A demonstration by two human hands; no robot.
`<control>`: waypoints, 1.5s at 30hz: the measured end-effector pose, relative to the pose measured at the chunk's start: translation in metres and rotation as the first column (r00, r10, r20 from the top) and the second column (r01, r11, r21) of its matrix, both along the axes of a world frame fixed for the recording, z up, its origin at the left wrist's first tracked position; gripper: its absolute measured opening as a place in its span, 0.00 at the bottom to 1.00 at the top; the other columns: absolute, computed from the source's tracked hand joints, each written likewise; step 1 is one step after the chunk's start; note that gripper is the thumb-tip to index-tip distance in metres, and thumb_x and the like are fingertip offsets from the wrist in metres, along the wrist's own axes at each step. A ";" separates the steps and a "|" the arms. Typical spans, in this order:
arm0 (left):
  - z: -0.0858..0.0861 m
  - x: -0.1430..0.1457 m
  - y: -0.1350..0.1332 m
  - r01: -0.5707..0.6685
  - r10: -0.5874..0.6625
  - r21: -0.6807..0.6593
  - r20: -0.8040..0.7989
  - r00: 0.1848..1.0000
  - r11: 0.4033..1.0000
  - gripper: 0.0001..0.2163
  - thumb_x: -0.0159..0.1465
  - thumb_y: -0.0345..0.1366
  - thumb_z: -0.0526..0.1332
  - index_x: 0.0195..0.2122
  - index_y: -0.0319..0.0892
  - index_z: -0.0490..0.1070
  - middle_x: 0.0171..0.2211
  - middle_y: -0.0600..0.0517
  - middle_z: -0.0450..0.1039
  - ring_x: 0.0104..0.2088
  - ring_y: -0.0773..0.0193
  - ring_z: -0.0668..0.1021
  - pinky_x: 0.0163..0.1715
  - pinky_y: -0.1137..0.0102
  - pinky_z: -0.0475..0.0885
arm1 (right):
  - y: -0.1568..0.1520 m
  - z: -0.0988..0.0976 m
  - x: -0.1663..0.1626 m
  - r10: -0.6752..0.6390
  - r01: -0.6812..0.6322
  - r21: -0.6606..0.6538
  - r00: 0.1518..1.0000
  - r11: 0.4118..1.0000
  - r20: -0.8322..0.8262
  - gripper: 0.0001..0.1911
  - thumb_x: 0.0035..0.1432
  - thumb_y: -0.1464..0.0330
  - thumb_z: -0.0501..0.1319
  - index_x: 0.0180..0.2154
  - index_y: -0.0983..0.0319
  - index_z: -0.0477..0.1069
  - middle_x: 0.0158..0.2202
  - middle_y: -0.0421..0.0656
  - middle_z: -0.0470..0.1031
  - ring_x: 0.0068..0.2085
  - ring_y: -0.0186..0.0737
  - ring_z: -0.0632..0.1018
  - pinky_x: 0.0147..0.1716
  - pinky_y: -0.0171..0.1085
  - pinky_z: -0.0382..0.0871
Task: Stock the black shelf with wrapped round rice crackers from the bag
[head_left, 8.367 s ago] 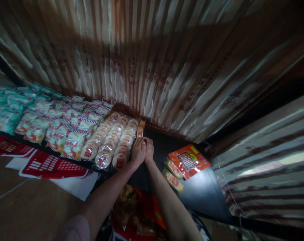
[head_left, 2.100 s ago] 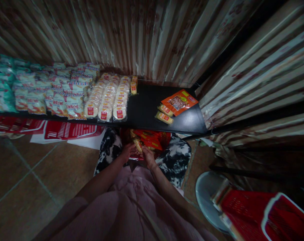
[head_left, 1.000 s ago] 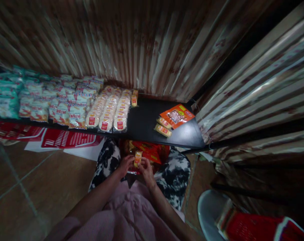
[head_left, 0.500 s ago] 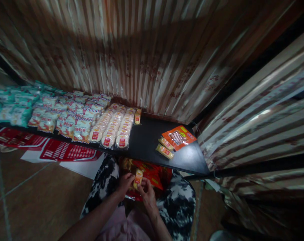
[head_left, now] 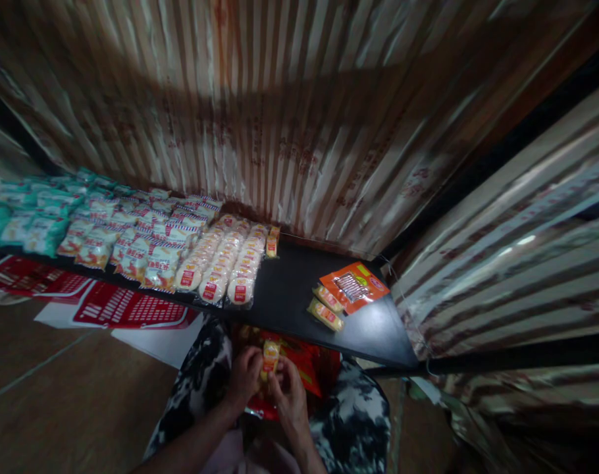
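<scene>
A small yellow wrapped snack packet is held upright above my lap. My right hand pinches its lower right side between thumb and fingers. Curled against the packet's left edge are the closed fingers of my left hand. Beneath both hands, a red snack bag lies between my knees; its contents are mostly hidden. Two similar yellow packets lie on the black shelf, beside a flat orange package. Another yellow packet stands at the shelf's back.
Rows of round wrapped crackers, white snack bags and teal bags fill the shelf's left part. Red basket-shaped signs hang at its front edge. A striped plastic sheet closes off the back.
The view has tilted slightly, so the shelf sits a little lower. My hands have drawn in around the packet, the left one rising slightly along its edge.
</scene>
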State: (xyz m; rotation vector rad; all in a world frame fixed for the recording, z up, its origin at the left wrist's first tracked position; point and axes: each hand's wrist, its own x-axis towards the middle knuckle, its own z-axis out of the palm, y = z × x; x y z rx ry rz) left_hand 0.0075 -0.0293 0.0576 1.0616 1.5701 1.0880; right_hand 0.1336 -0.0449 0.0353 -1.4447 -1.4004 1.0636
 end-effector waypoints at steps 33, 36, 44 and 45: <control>0.042 -0.003 0.072 0.018 0.026 0.239 -0.181 0.983 0.971 0.11 0.59 0.32 0.50 0.39 0.40 0.69 0.39 0.47 0.72 0.41 0.62 0.74 0.43 0.67 0.68 | 0.104 0.070 -0.011 -0.061 0.015 0.175 0.963 0.985 0.264 0.18 0.52 0.59 0.56 0.40 0.64 0.71 0.32 0.44 0.72 0.24 0.34 0.69 0.27 0.34 0.65; 0.038 0.000 0.078 -0.018 0.058 0.233 -0.165 0.985 0.972 0.12 0.59 0.31 0.51 0.42 0.40 0.68 0.40 0.46 0.72 0.41 0.62 0.74 0.44 0.66 0.69 | 0.113 0.068 -0.013 -0.078 0.012 0.213 0.948 0.977 0.308 0.18 0.52 0.60 0.55 0.40 0.64 0.71 0.32 0.44 0.73 0.26 0.36 0.70 0.29 0.35 0.66; 0.027 0.011 0.092 -0.034 0.065 0.211 -0.145 0.987 0.977 0.16 0.59 0.31 0.51 0.47 0.37 0.66 0.44 0.43 0.69 0.46 0.60 0.73 0.50 0.63 0.67 | 0.132 0.059 -0.016 -0.069 -0.002 0.219 0.946 0.976 0.317 0.17 0.52 0.62 0.54 0.40 0.64 0.71 0.34 0.46 0.74 0.30 0.39 0.73 0.31 0.36 0.67; 0.027 0.013 0.093 -0.038 0.073 0.220 -0.156 0.985 0.975 0.16 0.58 0.30 0.51 0.48 0.38 0.66 0.44 0.43 0.69 0.47 0.60 0.72 0.50 0.63 0.66 | 0.134 0.058 -0.016 -0.073 0.003 0.219 0.947 0.976 0.312 0.17 0.52 0.62 0.54 0.40 0.64 0.71 0.33 0.46 0.74 0.30 0.39 0.73 0.31 0.36 0.67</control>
